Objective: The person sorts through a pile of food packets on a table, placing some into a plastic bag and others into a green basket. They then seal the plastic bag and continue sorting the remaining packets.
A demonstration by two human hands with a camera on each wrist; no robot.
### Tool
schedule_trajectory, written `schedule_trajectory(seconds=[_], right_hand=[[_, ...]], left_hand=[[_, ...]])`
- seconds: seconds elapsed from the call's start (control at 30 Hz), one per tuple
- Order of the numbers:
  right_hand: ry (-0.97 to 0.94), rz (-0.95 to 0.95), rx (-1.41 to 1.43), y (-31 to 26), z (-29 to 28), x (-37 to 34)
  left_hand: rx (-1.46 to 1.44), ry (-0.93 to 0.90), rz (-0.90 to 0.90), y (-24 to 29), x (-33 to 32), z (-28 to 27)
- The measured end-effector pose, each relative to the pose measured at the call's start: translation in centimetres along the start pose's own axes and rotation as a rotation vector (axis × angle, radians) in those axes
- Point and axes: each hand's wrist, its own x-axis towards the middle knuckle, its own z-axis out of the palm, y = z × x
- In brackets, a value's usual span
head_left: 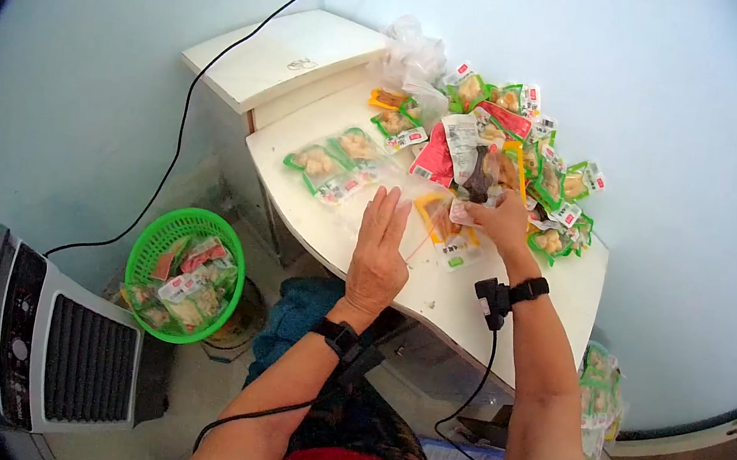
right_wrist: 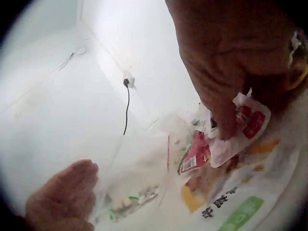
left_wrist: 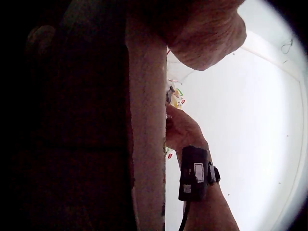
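My right hand (head_left: 507, 222) pinches the corner of a clear food packet with dark contents (head_left: 480, 178), over the front of a heap of packets. In the right wrist view the thumb and fingers press on that packet's white and red corner (right_wrist: 252, 126). Just below lies an orange-edged packet (head_left: 445, 226) with a green mark. My left hand (head_left: 380, 250) is held with straight fingers near the table's front edge, beside a clear plastic bag (right_wrist: 139, 163) with a red line. Left of it lie two green-edged packets (head_left: 319, 163). The left wrist view is mostly dark.
A heap of green-edged packets (head_left: 551, 175) fills the back right of the white table (head_left: 506, 313). A crumpled plastic bag (head_left: 407, 56) sits behind. On the floor at left are a green basket (head_left: 236, 292) holding packets and an air cooler (head_left: 86, 360). A black cable hangs from each wrist.
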Motion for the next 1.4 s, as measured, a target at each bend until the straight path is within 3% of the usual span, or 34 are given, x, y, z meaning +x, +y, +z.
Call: schedule_trajectory(seconds=[0.23, 0.33, 0.47, 0.6, 0.83, 0.97, 1.23, 1.4], right_hand=[[-0.043, 0.021, 0.589, 0.8, -2.0, -0.8], [0.094, -0.052, 0.526, -1.1, -5.6, -3.6], [-0.007, 0.108, 0.735, -1.9, -10.3, -7.1], [-0.241, 0.123, 0.832, -1.0, -12.5, -10.1], [-0.414, 0.235, 0.901, -3.7, -9.0, -12.2], [-0.471, 0.317, 1.117, -4.7, -5.5, -11.7], [-0.690, 0.344, 1.386, -8.4, 0.4, -9.4], [-0.816, 0.244, 1.341, -9.0, 4.2, -7.2]], left_hand=[[-0.021, 0.000, -0.016, -0.1, -0.1, 0.1], [-0.026, 0.003, -0.018, -0.1, -0.1, 0.1], [-0.041, -0.012, -0.036, 0.1, 0.0, 0.0], [-0.063, -0.015, -0.043, -0.1, -0.1, 0.1], [-0.079, -0.038, -0.009, 0.2, 0.1, -0.4], [-0.094, -0.044, -0.001, 0.1, -0.1, -0.3], [-0.202, -0.018, -0.008, 0.1, -0.1, -0.7], [-0.272, -0.017, -0.014, -0.3, -0.2, -1.2]])
